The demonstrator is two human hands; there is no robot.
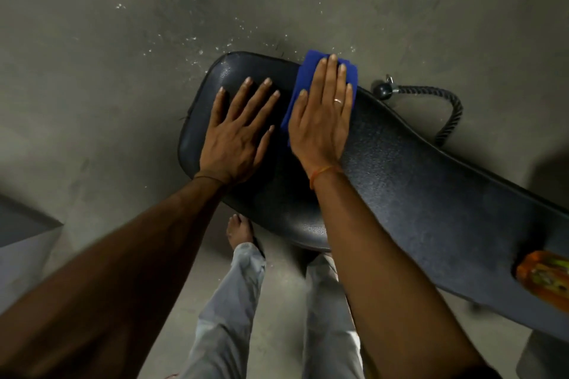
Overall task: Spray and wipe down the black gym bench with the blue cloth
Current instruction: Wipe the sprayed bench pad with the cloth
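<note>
The black gym bench (pixel 409 194) runs from the upper middle down to the right edge. My right hand (pixel 323 120) lies flat, fingers together, pressing the folded blue cloth (pixel 304 77) onto the bench pad near its far edge. My left hand (pixel 237 135) rests beside it, palm down on the bare pad with fingers spread, holding nothing. An orange bottle with a green label (pixel 545 280), probably the spray, lies on the bench at the right edge, partly cut off.
A black rope handle with a ball end (pixel 431 95) lies on the grey concrete floor (pixel 92 71) beyond the bench. White specks dot the floor near the bench's end. My legs in grey trousers (pixel 228 301) and a bare foot stand below. A grey block (pixel 18 224) sits left.
</note>
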